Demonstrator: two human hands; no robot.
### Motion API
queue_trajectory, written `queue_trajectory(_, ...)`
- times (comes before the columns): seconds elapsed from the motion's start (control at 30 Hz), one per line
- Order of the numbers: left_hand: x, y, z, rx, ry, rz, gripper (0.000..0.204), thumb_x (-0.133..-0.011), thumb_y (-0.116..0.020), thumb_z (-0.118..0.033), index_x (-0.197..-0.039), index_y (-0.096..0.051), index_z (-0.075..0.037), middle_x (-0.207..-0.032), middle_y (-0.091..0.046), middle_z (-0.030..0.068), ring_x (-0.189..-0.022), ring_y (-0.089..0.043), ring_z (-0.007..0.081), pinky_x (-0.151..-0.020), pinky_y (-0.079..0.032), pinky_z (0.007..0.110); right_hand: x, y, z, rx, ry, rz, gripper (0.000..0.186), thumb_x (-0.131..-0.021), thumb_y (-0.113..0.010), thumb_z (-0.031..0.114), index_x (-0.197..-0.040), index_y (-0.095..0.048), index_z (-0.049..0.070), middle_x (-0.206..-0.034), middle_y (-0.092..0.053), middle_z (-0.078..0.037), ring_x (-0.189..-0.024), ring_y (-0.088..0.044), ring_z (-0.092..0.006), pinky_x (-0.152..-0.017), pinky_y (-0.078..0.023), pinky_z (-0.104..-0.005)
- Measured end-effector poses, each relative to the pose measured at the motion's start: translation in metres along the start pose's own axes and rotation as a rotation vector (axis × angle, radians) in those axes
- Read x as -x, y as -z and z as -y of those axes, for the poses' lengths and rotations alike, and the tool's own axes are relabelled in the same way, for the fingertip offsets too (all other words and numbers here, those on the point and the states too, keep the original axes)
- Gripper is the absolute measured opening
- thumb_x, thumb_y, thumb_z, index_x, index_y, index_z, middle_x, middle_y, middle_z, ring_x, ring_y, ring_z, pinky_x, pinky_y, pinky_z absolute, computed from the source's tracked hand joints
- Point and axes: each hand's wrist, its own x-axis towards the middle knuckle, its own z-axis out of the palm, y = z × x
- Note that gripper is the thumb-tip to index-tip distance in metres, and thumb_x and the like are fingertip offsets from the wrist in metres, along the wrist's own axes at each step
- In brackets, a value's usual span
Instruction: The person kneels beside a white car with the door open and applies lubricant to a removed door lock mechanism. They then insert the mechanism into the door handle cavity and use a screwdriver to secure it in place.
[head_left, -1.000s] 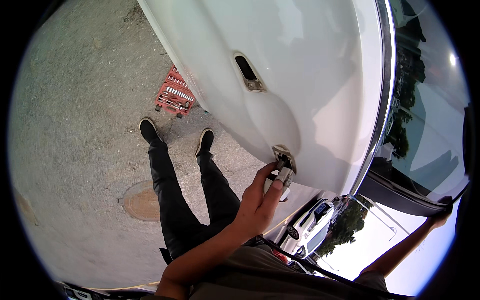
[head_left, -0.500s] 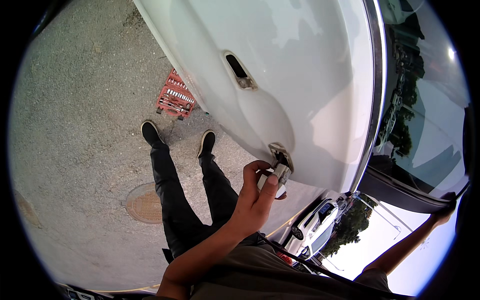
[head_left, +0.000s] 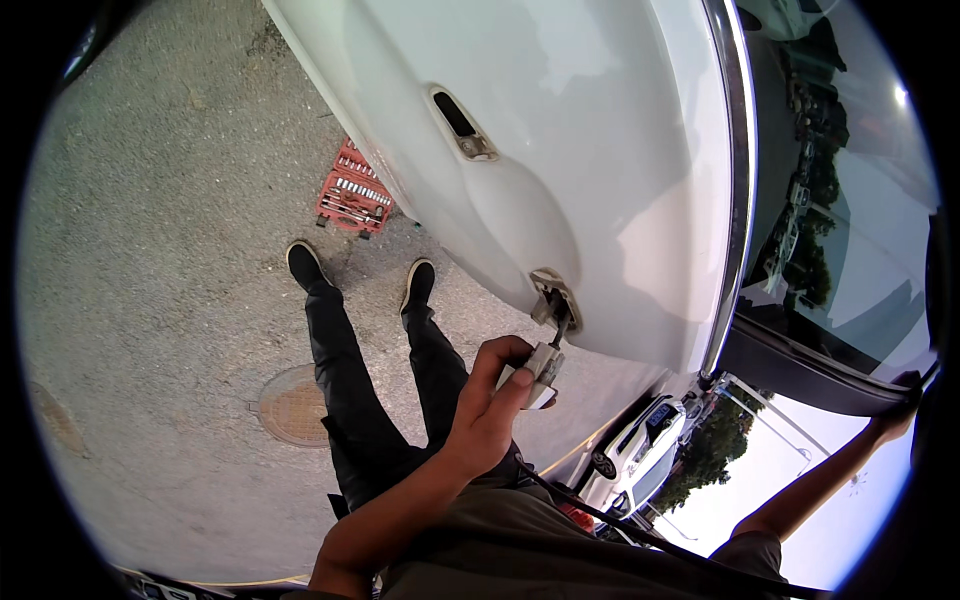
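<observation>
Left hand (head_left: pixel 490 415), centre of the frame, grips a small pale plastic connector block (head_left: pixel 540 372), fingers (head_left: pixel 497 352) curled over its top and thumb pressed along its near side. The block sits just below a rectangular socket opening (head_left: pixel 553 297) in the white car door (head_left: pixel 560 150), and a short dark stem joins the two; the long axis of block and stem runs from the hand up and slightly right into the opening. This hand is plainly the nearer one. Right hand (head_left: pixel 900 405), at the right edge of the frame, reaches along the dark lower edge of the window glass (head_left: pixel 850 250), well apart from the block; whether its fingers are closed cannot be told. Door skin is smooth, glossy and curved, with a recessed handle pocket (head_left: pixel 462 122) in the upper centre and a bright chrome strip along the right. Ground is coarse grey asphalt (head_left: pixel 150 250), with a round rusty manhole cover (head_left: pixel 292 405) at lower left and an open red socket-set case (head_left: pixel 355 200) above the person's black shoes.
</observation>
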Motion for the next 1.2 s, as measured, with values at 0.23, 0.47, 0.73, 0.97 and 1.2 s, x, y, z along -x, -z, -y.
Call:
queue_trajectory(0.23, 0.015, 0.011, -0.004, -0.058, -0.043, -0.013, 0.046, -0.100, -0.044, -0.028, -0.134, -0.048, 0.003, -0.116, -0.059, 0.0155, -0.096, -0.067, 0.0258, -0.085, -0.057, 0.043, 0.059, -0.043, 0.028, 0.561, 0.220, -0.011, 0.036, -0.100, -0.046, 0.019, -0.112, -0.071, -0.003, -0.108, -0.072, -0.013, -0.099, -0.069, -0.0224, -0.090, -0.057, -0.0339)
queue_trajectory(0.47, 0.039, 0.037, -0.001, 0.170, 0.088, -0.060, 0.046, -0.098, -0.045, -0.037, -0.119, -0.058, 0.002, -0.093, -0.066, 0.0151, -0.076, -0.069, 0.0261, -0.058, -0.059, 0.042, 0.003, -0.003, -0.001, 0.482, 0.234, 0.089, 0.037, -0.098, -0.054, 0.035, -0.110, -0.074, 0.006, -0.108, -0.073, -0.007, -0.099, -0.067, -0.0198, -0.088, -0.052, -0.0320)
queue_trajectory(0.73, 0.081, -0.012, 0.010, 0.144, -0.241, -0.033, 0.040, -0.101, -0.045, -0.036, -0.117, -0.051, 0.001, -0.088, -0.064, 0.0171, -0.074, -0.066, 0.0262, -0.063, -0.056, 0.038, 0.100, -0.054, 0.020, 0.300, 0.552, -0.148, 0.040, -0.101, -0.049, 0.031, -0.114, -0.073, 0.002, -0.115, -0.073, -0.011, -0.107, -0.066, -0.0219, -0.094, -0.052, -0.0345)
queue_trajectory(0.97, 0.102, -0.118, 0.040, -0.003, -0.389, 0.277, 0.030, -0.106, -0.045, -0.031, -0.114, -0.046, -0.002, -0.108, -0.061, 0.0171, -0.091, -0.066, 0.0254, -0.077, -0.057, 0.041, 0.300, -0.064, 0.012, -0.583, 0.262, 0.970, 0.059, -0.101, -0.051, 0.044, -0.125, -0.058, -0.009, -0.099, -0.067, -0.018, -0.100, -0.064, -0.0253, -0.083, -0.048, -0.0345)
queue_trajectory(1.2, 0.110, -0.148, 0.022, -0.492, -0.392, 0.388, 0.027, -0.107, -0.046, -0.027, -0.119, -0.045, -0.003, -0.102, -0.055, 0.0093, -0.093, -0.059, 0.0159, -0.081, -0.051, 0.031, 0.467, -0.071, 0.051, -0.726, -0.328, 1.235, 0.060, -0.106, -0.034, 0.049, -0.113, -0.058, -0.006, -0.122, -0.062, -0.025, -0.102, -0.064, -0.0302, -0.087, -0.051, -0.0393)
